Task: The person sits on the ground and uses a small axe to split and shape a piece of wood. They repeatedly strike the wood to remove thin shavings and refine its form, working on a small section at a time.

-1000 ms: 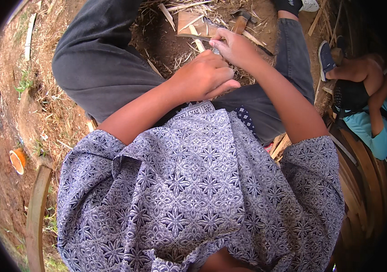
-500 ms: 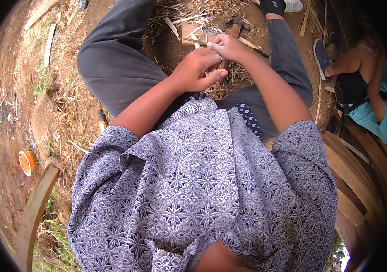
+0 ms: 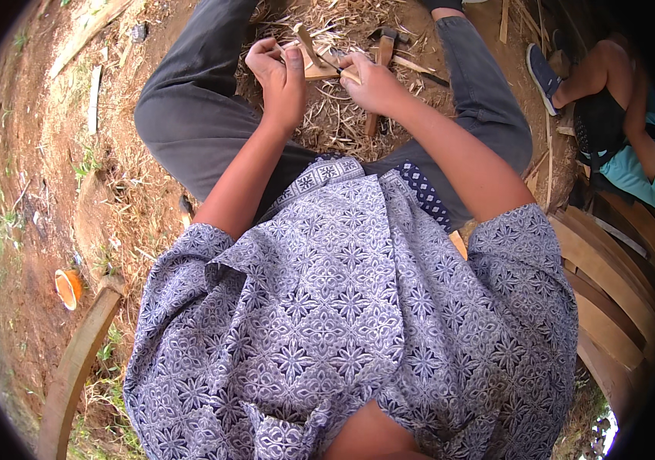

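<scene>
1. Wooden piece (image 3: pixel 320 70), small and flat, is held between both hands at 12 o'clock, above a bed of straw-like shavings (image 3: pixel 335 123) between the knees.
2. Left hand (image 3: pixel 277 73) is closed on the piece's left end, thumb pressed on top.
3. Right hand (image 3: pixel 373 80) is curled around the piece's right end; a thin dark blade or stick (image 3: pixel 308 46) rises from the piece, its exact grip not discernible.
4. Hammer (image 3: pixel 379 57) lies in the shavings just beyond the right hand, partly hidden.
5. Orange cup (image 3: pixel 67 287) is set on bare soil at 9 o'clock.
6. Curved wooden slats (image 3: pixel 611 284) are seen at 3 o'clock, with another person's leg (image 3: pixel 588 73) at 2 o'clock.
</scene>
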Motion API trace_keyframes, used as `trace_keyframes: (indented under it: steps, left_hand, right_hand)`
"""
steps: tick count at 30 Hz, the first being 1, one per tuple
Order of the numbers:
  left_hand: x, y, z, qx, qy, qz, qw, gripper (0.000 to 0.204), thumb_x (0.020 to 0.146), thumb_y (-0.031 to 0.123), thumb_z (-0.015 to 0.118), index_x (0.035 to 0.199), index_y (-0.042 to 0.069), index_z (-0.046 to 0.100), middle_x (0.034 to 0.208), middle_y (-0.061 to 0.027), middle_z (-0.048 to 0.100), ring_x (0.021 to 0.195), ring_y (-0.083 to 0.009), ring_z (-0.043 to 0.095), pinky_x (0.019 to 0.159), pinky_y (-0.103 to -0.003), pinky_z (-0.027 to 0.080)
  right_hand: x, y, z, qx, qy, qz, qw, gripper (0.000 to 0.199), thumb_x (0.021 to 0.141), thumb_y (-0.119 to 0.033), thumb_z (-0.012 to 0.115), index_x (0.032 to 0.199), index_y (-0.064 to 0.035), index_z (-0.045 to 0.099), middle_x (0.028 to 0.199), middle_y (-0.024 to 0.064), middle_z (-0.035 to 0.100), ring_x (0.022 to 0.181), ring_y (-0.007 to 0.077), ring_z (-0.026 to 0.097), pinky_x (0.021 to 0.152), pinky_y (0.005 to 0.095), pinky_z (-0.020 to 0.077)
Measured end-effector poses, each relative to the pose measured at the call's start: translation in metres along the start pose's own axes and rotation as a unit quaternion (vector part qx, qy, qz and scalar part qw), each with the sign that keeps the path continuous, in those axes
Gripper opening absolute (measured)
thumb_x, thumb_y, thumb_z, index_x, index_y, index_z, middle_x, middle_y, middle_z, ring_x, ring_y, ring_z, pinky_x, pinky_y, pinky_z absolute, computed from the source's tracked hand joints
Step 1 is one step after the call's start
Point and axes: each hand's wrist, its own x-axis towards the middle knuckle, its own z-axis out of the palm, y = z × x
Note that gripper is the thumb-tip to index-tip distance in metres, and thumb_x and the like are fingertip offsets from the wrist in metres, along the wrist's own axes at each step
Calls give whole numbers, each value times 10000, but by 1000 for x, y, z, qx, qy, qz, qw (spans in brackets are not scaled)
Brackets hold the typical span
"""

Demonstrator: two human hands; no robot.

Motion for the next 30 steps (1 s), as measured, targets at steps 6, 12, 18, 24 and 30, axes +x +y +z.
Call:
trace_keyframes:
  steps: [6,12,18,24,30]
  left_hand:
    - [-38,12,11,-172,-237,-427,855,518,1075,428,505,1203,-74,523,1105,-145,624,986,-204,607,854,-329,495]
    - [-12,-2,1,-103,-344,-472,806,328,1072,298,424,1206,27,551,1049,-110,616,877,-239,675,699,-377,579]
    - [26,-36,-22,267,-441,-227,826,356,1054,304,450,1150,-9,589,811,-71,606,669,-195,623,595,-357,525]
    - [38,-25,-18,413,-527,-6,743,363,996,267,468,1044,-32,669,1022,-266,711,917,-435,715,840,-524,567]
    - [49,-19,-9,476,-563,91,669,301,990,180,453,1063,20,697,1044,-220,701,963,-413,714,838,-520,576]
  right_hand:
    - [-11,-20,53,325,38,150,933,376,974,-271,605,1254,-20,593,1053,208,738,990,318,727,895,423,548]
    - [-27,-4,55,348,18,25,937,450,972,-218,522,1342,8,639,1294,149,704,1161,237,670,991,342,501]
    - [-2,95,72,185,109,207,954,559,877,-543,719,1088,-26,693,1008,152,755,962,297,731,876,398,560]
    - [11,86,82,56,143,244,958,735,786,-618,786,1233,-61,612,1134,176,721,1053,326,707,908,437,557]
    - [14,93,69,3,181,306,935,615,774,-457,766,1233,-72,626,1177,169,716,1177,335,659,995,445,532]
